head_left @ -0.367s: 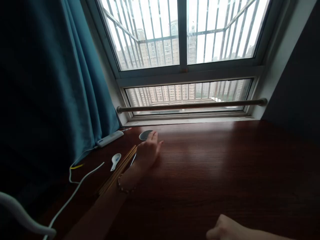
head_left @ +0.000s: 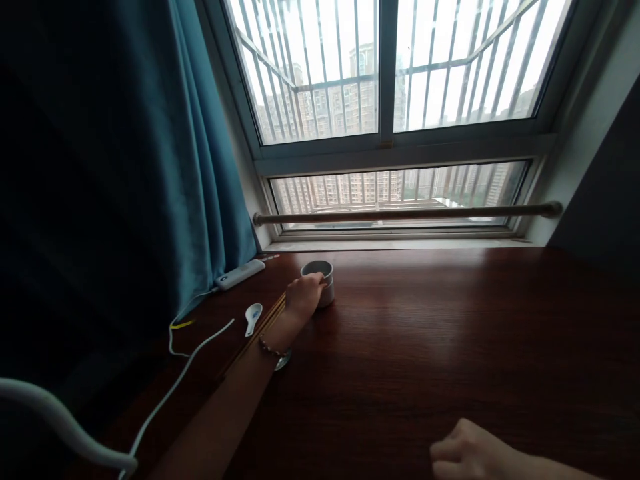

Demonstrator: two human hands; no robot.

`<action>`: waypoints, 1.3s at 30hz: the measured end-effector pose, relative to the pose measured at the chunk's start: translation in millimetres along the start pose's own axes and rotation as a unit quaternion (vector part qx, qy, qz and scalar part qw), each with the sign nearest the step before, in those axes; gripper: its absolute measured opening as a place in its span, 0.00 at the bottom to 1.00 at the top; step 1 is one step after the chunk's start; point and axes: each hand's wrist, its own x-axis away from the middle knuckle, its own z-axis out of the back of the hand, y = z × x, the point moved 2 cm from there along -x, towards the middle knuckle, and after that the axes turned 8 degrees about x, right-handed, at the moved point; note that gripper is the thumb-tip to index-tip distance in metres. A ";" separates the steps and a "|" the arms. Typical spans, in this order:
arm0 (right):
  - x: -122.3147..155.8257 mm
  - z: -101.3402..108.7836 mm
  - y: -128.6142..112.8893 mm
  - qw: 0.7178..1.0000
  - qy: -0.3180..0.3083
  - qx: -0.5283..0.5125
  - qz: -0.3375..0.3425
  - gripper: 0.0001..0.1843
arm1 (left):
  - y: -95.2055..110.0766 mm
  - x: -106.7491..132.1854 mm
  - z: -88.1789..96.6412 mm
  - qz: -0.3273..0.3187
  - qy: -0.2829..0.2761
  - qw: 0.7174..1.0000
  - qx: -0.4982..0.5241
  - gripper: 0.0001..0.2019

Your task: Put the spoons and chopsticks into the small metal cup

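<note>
My left hand [head_left: 304,295] reaches far across the dark wooden table [head_left: 450,347] and is wrapped round the near side of a small white cup [head_left: 320,280] that stands upright near the window. A beaded bracelet sits on that wrist. Beside my left forearm lies a bundle of wooden chopsticks [head_left: 260,330] and a white ceramic spoon [head_left: 253,317]. A metal spoon [head_left: 283,361] pokes out from under the wrist. My right hand [head_left: 473,457] rests at the near edge of the table, fingers curled, with nothing visible in it.
A teal curtain [head_left: 125,167] hangs at the left. A white power strip [head_left: 240,274] lies by the curtain, its white cable [head_left: 165,393] trailing toward me. A barred window [head_left: 390,100] and a horizontal rail [head_left: 405,215] run behind the table.
My left hand has closed round the cup, which now stands clear in view. The camera has shifted slightly, moving everything rightward and down in the picture.
</note>
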 end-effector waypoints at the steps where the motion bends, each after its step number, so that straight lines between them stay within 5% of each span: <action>1: -7.2 11.1 -1.4 0.999 0.028 0.015 0.008 0.22 | 0.7 0.4 1.5 -0.005 -0.009 1.000 0.005 0.13; 2: -16.1 23.7 -2.0 0.997 0.053 0.051 0.001 0.17 | 1.9 1.0 3.2 -0.011 -0.017 1.000 0.009 0.13; 3: -26.8 34.6 -0.9 0.995 0.016 0.096 -0.034 0.13 | 3.2 1.8 5.0 -0.017 -0.025 0.999 0.014 0.13; 8: -92.6 76.2 16.3 0.987 0.140 0.070 -0.021 0.12 | 8.9 7.1 13.5 -0.050 -0.059 0.996 0.042 0.12; 11: -129.9 69.0 37.2 0.977 0.190 0.090 -0.021 0.12 | 8.9 10.1 18.3 -0.065 -0.074 0.994 0.054 0.11; 16: -171.4 39.3 57.4 0.979 0.161 0.115 -0.053 0.12 | 9.8 15.7 25.5 -0.112 -0.096 0.987 0.071 0.11; 26: -164.0 8.0 61.1 0.969 0.086 0.201 -0.116 0.08 | 29.1 30.3 38.0 -0.159 -0.119 0.975 0.097 0.09; 34: -156.6 35.9 61.8 0.957 0.185 0.201 -0.099 0.09 | 30.8 31.3 35.2 -0.156 -0.102 0.977 0.102 0.07; 39: -157.5 30.5 67.9 0.956 0.127 0.215 -0.152 0.11 | 21.6 19.5 17.5 -0.149 -0.058 0.980 0.121 0.08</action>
